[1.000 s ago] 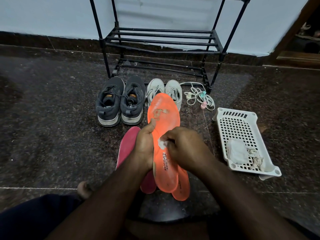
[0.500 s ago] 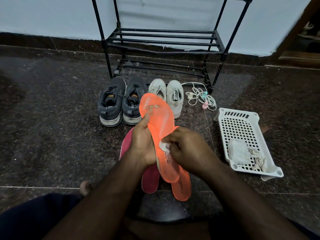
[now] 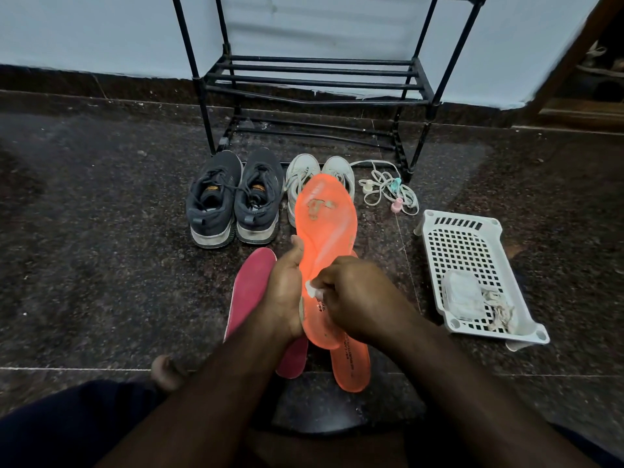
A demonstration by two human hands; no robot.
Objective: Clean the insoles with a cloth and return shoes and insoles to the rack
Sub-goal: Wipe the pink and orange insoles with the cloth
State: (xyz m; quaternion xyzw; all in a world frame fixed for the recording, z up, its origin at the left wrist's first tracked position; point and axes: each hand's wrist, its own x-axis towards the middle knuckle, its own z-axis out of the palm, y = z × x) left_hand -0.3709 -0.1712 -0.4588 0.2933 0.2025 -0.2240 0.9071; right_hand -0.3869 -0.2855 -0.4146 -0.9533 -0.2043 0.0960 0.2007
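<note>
We count two orange insoles (image 3: 326,228) – one held up, one on the floor, one pink insole (image 3: 251,285), two dark shoes (image 3: 212,207), two white shoes (image 3: 302,172), one black rack (image 3: 317,79), one white basket (image 3: 469,244), one small cloth (image 3: 312,289), two hands (image 3: 354,292).

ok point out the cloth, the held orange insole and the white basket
cloth (image 3: 312,288): head view, white wad showing between fingertips
held orange insole (image 3: 326,217): head view, worn forefoot
white basket (image 3: 462,244): head view, perforated floor

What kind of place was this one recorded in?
Probably a home entryway or hall corner: a black shoe rack stands against a painted wall, two pairs of shoes sit on the dark stone floor, and a doorway shows at the right edge.
</note>
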